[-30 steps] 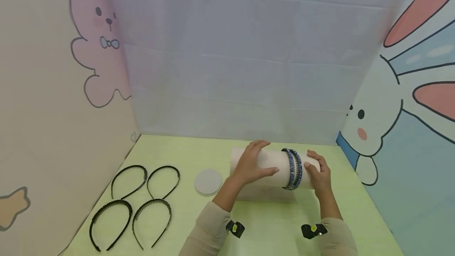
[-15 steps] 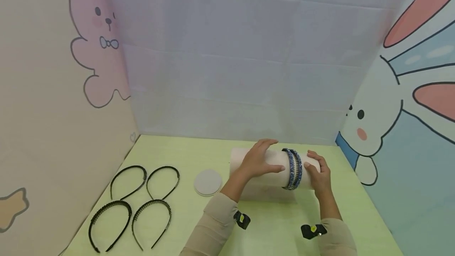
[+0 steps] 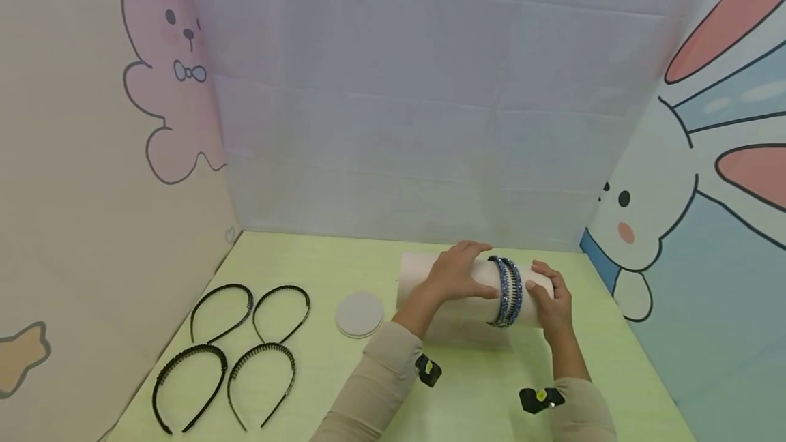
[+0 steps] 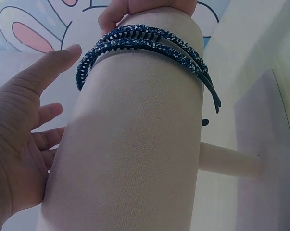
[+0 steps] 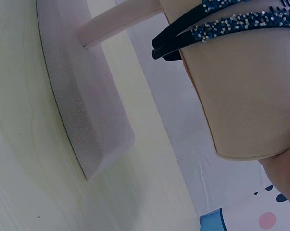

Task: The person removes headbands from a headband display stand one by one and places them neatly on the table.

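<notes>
We see the roll (image 4: 125, 134) lying level on its post (image 4: 229, 161), above a flat base (image 5: 87, 101) that stands on the table (image 3: 319, 360). Two blue bands (image 3: 517, 293), glittery and toothed inside, sit side by side around the roll, nearer its right end; their free ends hang on the underside, close together.

Our left hand (image 3: 457, 277) lies over the roll just left of the bands, fingers spread and relaxed behind it, the thumb stretched towards the bands with its tip just beside them. Our right hand (image 3: 555, 305) grips the roll's right end, its fingers curled round the far side and the thumb on the near side.

To the left, four black bands (image 3: 222, 360) lie in two rows of two, and between them and the roll we have a white disc (image 3: 359, 314). We wear beige sleeves (image 3: 374, 380). A rabbit (image 3: 651, 196) is drawn on the right wall.
</notes>
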The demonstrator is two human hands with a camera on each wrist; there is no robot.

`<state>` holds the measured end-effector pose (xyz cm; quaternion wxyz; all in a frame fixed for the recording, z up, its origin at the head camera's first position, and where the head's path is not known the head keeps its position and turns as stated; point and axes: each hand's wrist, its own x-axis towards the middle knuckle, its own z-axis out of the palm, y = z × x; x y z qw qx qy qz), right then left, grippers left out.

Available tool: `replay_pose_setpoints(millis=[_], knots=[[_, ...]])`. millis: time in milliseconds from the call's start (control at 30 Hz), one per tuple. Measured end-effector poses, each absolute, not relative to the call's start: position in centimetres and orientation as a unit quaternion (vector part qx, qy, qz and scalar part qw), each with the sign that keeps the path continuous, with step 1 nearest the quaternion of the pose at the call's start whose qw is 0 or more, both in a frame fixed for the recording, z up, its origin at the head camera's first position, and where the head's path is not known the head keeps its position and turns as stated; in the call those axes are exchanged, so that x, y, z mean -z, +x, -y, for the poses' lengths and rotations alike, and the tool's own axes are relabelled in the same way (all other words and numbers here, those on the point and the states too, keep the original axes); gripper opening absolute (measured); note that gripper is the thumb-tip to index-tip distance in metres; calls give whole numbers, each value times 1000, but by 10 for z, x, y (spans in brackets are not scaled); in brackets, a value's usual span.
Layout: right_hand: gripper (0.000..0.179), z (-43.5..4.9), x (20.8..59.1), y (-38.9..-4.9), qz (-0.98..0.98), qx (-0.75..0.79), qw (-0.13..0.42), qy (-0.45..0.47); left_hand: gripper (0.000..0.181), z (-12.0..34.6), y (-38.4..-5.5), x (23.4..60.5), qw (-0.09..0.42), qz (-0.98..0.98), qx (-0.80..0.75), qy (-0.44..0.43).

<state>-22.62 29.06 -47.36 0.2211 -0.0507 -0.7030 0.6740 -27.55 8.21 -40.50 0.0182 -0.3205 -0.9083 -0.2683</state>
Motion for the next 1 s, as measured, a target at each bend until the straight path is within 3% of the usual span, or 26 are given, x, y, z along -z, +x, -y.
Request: replay_pose_setpoints(millis=[333, 700, 1000], knots=[[30, -290, 470, -225, 704, -677, 207, -50, 89, -98, -282, 404, -2, 908, 239, -343], [29, -281, 456, -215, 704, -676, 218, -31, 108, -110, -279, 410, 3, 941, 80, -329], [29, -285, 461, -221, 717, -665, 200, -59, 106, -105, -281, 410, -6, 937, 113, -332]])
